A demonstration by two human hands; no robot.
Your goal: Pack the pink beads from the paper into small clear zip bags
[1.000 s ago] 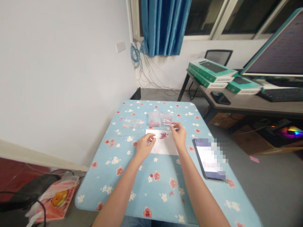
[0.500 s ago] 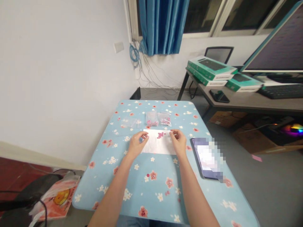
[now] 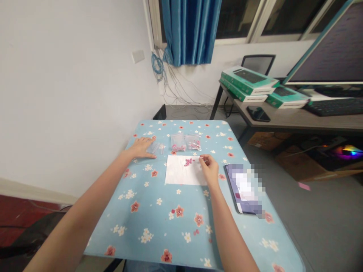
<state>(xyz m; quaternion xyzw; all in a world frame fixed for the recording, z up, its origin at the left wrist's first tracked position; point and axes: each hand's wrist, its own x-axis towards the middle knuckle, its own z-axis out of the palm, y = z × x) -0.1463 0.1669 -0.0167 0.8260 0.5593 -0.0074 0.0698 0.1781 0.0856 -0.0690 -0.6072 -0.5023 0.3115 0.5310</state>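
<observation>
Fingers [image 3: 202, 159] beside pink beads [image 3: 188, 162]

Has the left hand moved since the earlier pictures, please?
Yes, the left hand moved left, away from the white paper, to beside a clear plastic bag.

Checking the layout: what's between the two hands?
In the head view: a clear bag, two bags of pink beads, and a white sheet with loose beads.

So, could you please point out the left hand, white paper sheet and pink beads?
left hand [image 3: 140, 148], head view, back of hand
white paper sheet [image 3: 178, 173], head view, bare lower left
pink beads [image 3: 188, 162], head view, middle of cluster
</observation>
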